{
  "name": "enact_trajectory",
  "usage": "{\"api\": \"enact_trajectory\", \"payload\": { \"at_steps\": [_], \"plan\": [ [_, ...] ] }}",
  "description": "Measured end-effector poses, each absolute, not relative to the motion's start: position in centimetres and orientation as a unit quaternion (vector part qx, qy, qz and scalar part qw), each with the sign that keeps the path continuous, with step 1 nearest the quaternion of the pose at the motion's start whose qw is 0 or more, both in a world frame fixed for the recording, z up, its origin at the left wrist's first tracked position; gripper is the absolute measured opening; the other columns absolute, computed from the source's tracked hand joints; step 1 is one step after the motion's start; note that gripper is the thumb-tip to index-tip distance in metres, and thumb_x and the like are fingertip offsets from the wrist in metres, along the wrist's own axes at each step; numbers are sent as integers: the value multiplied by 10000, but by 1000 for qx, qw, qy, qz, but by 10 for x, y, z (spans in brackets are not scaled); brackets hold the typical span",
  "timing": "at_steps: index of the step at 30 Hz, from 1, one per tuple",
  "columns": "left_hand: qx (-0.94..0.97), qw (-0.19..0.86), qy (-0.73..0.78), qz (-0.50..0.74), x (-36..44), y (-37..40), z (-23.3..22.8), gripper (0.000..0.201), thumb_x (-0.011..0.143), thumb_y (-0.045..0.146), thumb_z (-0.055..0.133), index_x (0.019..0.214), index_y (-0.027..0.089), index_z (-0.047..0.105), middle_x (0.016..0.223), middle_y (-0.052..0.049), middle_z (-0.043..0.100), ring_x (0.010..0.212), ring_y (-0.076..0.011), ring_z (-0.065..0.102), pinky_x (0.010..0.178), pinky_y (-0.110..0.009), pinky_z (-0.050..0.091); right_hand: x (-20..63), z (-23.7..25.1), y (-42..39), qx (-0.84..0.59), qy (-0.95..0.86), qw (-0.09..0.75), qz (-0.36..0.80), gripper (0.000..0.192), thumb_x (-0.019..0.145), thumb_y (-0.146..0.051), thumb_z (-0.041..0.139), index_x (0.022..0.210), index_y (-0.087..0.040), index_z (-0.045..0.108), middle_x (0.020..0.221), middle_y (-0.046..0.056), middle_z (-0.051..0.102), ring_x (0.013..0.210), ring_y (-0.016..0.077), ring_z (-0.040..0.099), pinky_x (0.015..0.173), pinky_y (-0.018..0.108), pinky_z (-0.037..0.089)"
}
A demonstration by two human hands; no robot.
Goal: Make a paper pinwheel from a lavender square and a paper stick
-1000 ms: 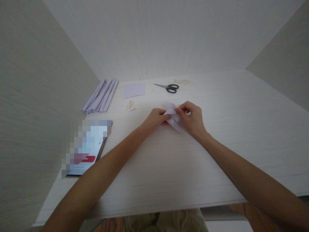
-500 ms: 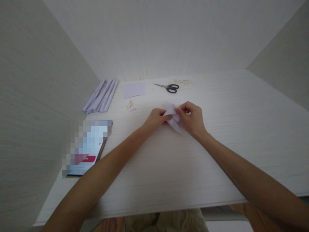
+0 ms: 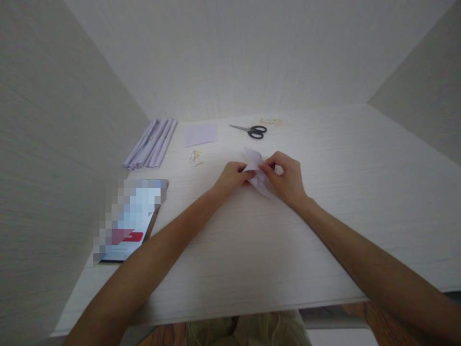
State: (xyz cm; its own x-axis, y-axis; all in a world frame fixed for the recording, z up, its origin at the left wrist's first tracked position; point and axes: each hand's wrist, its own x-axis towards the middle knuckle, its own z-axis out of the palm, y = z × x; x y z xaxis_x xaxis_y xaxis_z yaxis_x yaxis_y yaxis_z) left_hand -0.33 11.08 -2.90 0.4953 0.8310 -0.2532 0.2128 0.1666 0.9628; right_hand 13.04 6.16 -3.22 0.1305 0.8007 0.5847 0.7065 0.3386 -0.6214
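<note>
White wood-grain tabletop (image 3: 230,259); on it, 1 lit tablet (image 3: 144,221), folded lilac paper bundles (image 3: 153,144), 1 flat lilac sheet (image 3: 200,134), black-handled scissors (image 3: 250,129), tan-and-white scraps (image 3: 195,157), thin tan strands (image 3: 271,122)

I am wearing a loose, creased, olive-beige cloth garment (image 3: 262,330) at six o'clock, while my left hand (image 3: 229,179), right hand (image 3: 288,179) and slender forearms (image 3: 162,245) are showing bare.

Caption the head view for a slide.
Left hand and right hand hold a pale-lilac folded paper piece above a white tabletop, black-handled metal scissors beyond.
</note>
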Motion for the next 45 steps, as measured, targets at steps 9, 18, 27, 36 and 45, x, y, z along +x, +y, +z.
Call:
{"api": "enact_trajectory", "payload": {
  "at_steps": [9, 18, 27, 36, 45],
  "plan": [
    [607, 623, 427, 249, -4, 114, -34, 119, 622, 202, 556, 677, 105, 599, 617, 14, 559, 574, -81, 515, 639, -237, 423, 131, -33, 63, -573, -644, 503, 65, 153, 724, -226, 567, 580, -185, 599, 593, 3, 526, 589, 130, 488, 561, 273, 380],
    [588, 635, 430, 257, -4, 111, -31, 106, 617, 204, 565, 661, 112, 594, 602, 15, 561, 560, -77, 507, 601, -221, 413, 133, -35, 64, -536, -685, 485, 89, 187, 790, -208, 480, 821, -231, 663, 737, 30, 543, 746, 159, 505, 670, 313, 405],
    [579, 640, 433, 260, -5, 112, -32, 123, 624, 189, 563, 702, 116, 625, 647, 1, 600, 597, -90, 536, 642, -241, 431, 134, -38, 63, -542, -607, 570, 117, 91, 696, -194, 598, 715, -241, 673, 661, -5, 556, 629, 125, 514, 560, 278, 416],
    [570, 646, 433, 266, -3, 111, -31, 110, 617, 167, 570, 687, 102, 623, 641, -3, 599, 592, -88, 534, 650, -247, 436, 135, -35, 66, -547, -613, 557, 119, 92, 649, -173, 635, 563, -189, 606, 576, -19, 540, 545, 103, 475, 493, 248, 374],
    [570, 648, 428, 267, -4, 112, -32, 114, 609, 178, 574, 688, 113, 625, 638, -1, 597, 589, -90, 533, 648, -250, 438, 137, -36, 65, -539, -662, 508, 115, 126, 728, -172, 552, 740, -238, 658, 704, 3, 569, 652, 123, 509, 551, 264, 391]
  ]
}}
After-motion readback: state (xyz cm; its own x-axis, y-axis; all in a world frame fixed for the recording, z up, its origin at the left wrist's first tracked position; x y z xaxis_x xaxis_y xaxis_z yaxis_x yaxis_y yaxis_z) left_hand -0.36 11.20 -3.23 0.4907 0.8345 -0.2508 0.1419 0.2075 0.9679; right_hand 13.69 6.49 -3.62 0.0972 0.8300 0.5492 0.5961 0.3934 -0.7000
